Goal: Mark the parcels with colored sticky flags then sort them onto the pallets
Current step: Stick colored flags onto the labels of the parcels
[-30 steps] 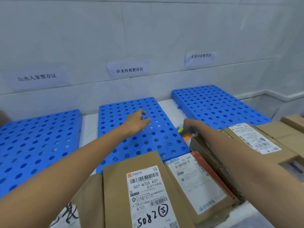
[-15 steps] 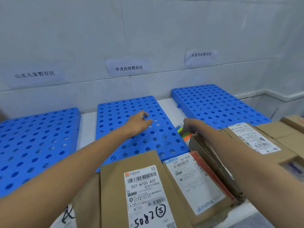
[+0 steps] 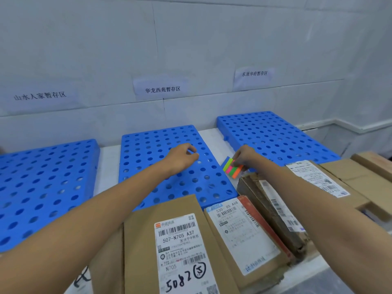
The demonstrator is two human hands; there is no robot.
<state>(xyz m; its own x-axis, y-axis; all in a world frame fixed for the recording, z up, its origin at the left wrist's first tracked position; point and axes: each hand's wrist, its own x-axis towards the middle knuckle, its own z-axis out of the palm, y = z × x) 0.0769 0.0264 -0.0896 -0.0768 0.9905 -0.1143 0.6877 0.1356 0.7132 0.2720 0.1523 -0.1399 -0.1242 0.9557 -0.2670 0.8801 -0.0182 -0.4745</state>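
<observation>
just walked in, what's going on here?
A person is set up to flag and sort parcels. Their right hand pinches a pad of coloured sticky flags over the gap between the middle pallet and the right pallet. The left hand hovers over the middle pallet, fingers loosely curled, holding nothing visible. The labelled parcels lie at the near edge. None is on any of the three blue pallets, and no flag shows on them yet.

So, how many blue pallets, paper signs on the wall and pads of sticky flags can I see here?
blue pallets: 3
paper wall signs: 3
sticky flag pad: 1
Total: 7
</observation>
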